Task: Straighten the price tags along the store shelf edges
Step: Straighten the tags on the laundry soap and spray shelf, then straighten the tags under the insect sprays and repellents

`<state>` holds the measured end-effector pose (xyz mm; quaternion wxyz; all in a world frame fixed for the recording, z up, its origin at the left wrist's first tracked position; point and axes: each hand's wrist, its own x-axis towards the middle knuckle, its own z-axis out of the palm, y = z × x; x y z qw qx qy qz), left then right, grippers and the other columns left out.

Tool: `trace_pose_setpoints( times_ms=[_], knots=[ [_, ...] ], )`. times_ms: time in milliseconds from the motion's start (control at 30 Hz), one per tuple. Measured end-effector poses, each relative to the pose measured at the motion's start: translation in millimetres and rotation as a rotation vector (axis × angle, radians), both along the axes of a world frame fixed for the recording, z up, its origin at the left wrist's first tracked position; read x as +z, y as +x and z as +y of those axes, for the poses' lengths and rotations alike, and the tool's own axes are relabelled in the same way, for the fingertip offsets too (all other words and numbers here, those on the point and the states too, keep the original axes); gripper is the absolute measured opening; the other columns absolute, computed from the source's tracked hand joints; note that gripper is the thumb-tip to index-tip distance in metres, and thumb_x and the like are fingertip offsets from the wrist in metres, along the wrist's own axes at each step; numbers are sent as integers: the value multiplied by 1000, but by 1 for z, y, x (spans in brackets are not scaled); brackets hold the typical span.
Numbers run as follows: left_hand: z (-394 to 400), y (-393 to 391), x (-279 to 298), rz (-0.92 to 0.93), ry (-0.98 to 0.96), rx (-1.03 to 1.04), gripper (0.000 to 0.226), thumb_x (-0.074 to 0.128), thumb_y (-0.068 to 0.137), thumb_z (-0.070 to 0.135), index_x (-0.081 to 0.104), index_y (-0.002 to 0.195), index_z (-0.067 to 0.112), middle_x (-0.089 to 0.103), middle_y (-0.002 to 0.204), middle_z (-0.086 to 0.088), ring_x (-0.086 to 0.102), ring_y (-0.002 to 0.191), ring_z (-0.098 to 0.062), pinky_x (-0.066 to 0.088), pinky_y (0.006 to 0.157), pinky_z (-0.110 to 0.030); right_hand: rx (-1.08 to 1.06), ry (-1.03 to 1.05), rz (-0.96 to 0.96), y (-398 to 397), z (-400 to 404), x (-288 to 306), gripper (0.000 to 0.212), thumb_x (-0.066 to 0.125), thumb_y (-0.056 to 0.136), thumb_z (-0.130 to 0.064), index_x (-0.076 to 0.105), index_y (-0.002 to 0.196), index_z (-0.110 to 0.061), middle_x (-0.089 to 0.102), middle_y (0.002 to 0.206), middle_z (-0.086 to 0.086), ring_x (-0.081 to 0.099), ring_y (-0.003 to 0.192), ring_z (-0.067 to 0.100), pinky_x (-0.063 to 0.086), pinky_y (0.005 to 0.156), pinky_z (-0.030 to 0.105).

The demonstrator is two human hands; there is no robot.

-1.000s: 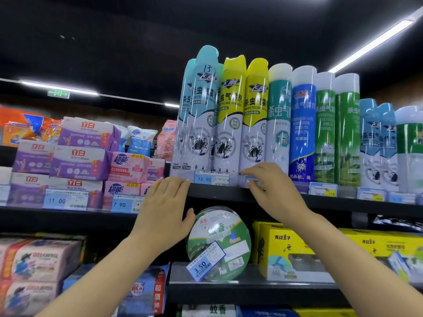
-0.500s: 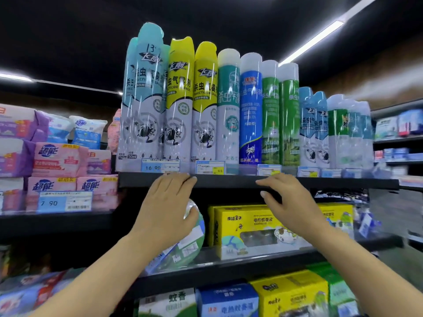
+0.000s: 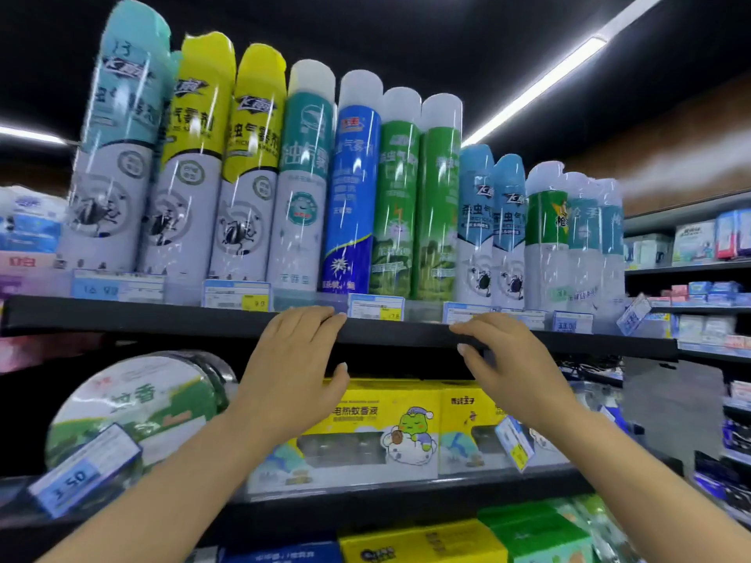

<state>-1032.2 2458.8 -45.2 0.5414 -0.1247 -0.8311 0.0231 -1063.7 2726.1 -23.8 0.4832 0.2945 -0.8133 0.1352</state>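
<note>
Both hands raised to the front edge of the top shelf point(image 3: 162, 321). Left hand point(image 3: 294, 371) flat against that edge, fingers point(image 3: 315, 321) straight and together, tips at the lip just left of a price tag point(image 3: 376, 307), holding nothing. Right hand point(image 3: 514, 369) beside it, fingers loosely spread and relaxed, tips touching the shelf edge below another price tag point(image 3: 465, 312), gripping nothing. More price tags along the same edge: 1 point(image 3: 118, 285) at the left end, 1 point(image 3: 236, 295) below the yellow spray cans point(image 3: 227, 156), 1 tilted tag point(image 3: 632, 314) at the right end. On the lower shelf, a slanted tag reading 3.50 point(image 3: 83, 473) before a round tin point(image 3: 134, 404).
</note>
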Motion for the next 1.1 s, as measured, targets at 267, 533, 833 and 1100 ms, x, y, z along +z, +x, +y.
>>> trace_pose_setpoints(
  times_ms=[267, 533, 833, 1100],
  knots=[
    [59, -22, -1, 12, 21, 33, 56, 44, 78, 39, 60, 120, 6, 60, 116, -7, 52, 109, -24, 36, 100, -39, 52, -17, -19, -38, 59, 3, 26, 58, 90, -17, 62, 116, -15, 60, 109, 3, 48, 107, 22, 36, 84, 28],
    [65, -26, -2, 25, 38, 50, 52, 47, 79, 36, 61, 120, 6, 59, 112, -6, 52, 106, -25, 35, 98, -37, 133, -31, 9, -53, 55, 15, 28, 57, 91, -16, 61, 119, -13, 59, 113, 5, 45, 110, 23, 32, 84, 25],
    [27, -15, -1, 53, -1, 48, 51, 48, 78, 32, 61, 118, 4, 60, 113, -8, 50, 107, -24, 33, 99, -36, 248, 80, 77, -47, -18, 43, 29, 54, 92, -16, 59, 120, -13, 61, 108, 6, 47, 104, 23, 33, 81, 27],
    [29, -18, -6, 62, 39, -12, 51, 52, 75, 31, 61, 117, 3, 58, 112, -7, 51, 105, -26, 36, 99, -39, 242, 146, 78, -47, -62, 38, 36, 54, 91, -18, 55, 127, -14, 59, 109, 5, 46, 102, 25, 41, 84, 38]
  ],
)
